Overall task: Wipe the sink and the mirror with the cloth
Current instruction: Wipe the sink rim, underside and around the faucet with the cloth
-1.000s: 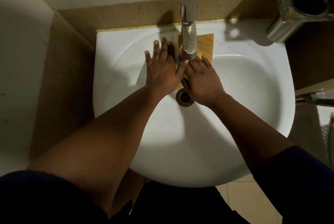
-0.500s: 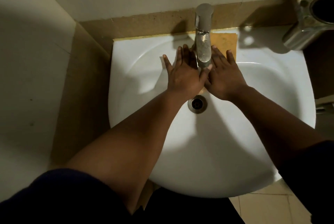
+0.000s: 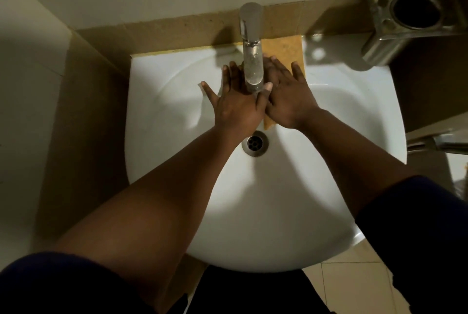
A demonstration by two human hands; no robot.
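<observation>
Both hands lay flat and spread at centre frame, grasping nothing: the left hand [image 3: 235,108] pressed bare on the white ceramic sink [image 3: 316,199], the right hand [image 3: 288,96] pinned the orange-yellow rectangular cloth [image 3: 286,46] against the back slope, beside the tall chrome tap [image 3: 252,55]. The cloth ran from the rear rim down toward the round metal drain [image 3: 254,146]. Best play here, I judged: keep the palm flat and sweep around the tap's base. The mirror was not in view.
</observation>
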